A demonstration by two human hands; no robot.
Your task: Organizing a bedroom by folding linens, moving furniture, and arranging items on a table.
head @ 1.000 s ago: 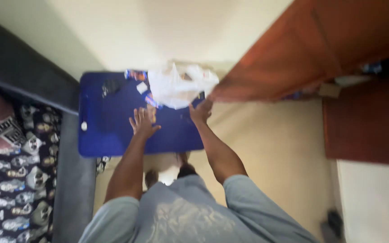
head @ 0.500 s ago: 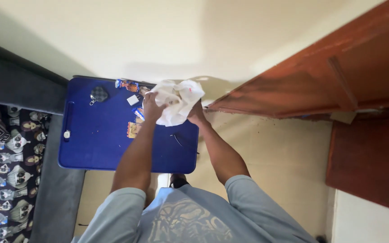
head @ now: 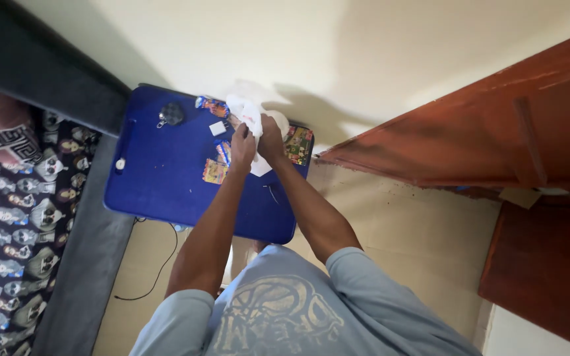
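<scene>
Both my hands are closed on a white plastic bag (head: 246,112), bunched small above the far side of a blue table (head: 166,184). My left hand (head: 242,146) grips its lower left part and my right hand (head: 270,140) grips beside it, the two hands touching. Under and around the bag lie small colourful packets (head: 214,171), a white square piece (head: 217,128) and a printed packet (head: 297,144) at the table's far right corner. A dark key pouch (head: 171,114) lies at the far left.
A bed with a patterned dark sheet (head: 14,224) and grey frame stands on the left. A brown wooden door (head: 470,132) stands open on the right. A thin black cable (head: 159,264) runs on the beige floor under the table. A small white disc (head: 121,164) sits near the table's left edge.
The bag was spread wide a second ago with my left hand open over the table; now both hands have gathered it into a small bunch. The view has shifted.
</scene>
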